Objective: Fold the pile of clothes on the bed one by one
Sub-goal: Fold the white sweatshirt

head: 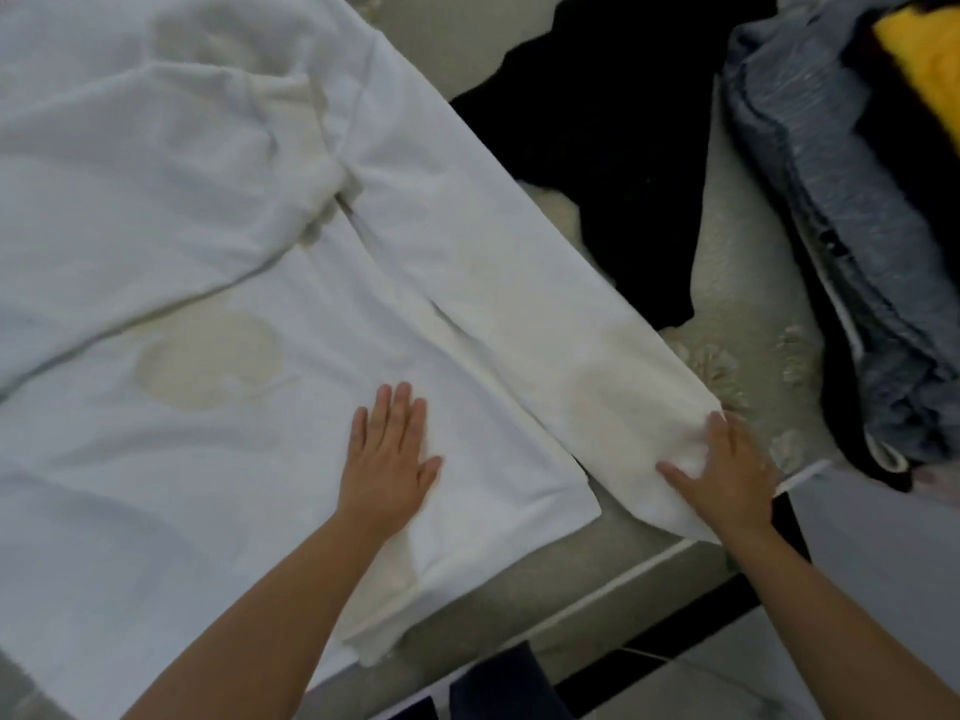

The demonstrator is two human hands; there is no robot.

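Note:
A white long-sleeved top (208, 283) with faint beige prints lies spread flat across the bed, its hem toward me. My left hand (389, 454) presses flat on the body of the top near the hem, fingers straight. One sleeve (561, 356) stretches out to the right toward the bed's corner. My right hand (727, 470) rests on the cuff end of that sleeve, thumb spread across the fabric and fingers over its far edge.
A black garment (613, 148) lies beyond the sleeve. A heap of grey, black and yellow clothes (841, 210) is piled at the right. The pale patterned bedcover (737, 283) shows between them; the bed's edge (649, 563) runs just below my hands.

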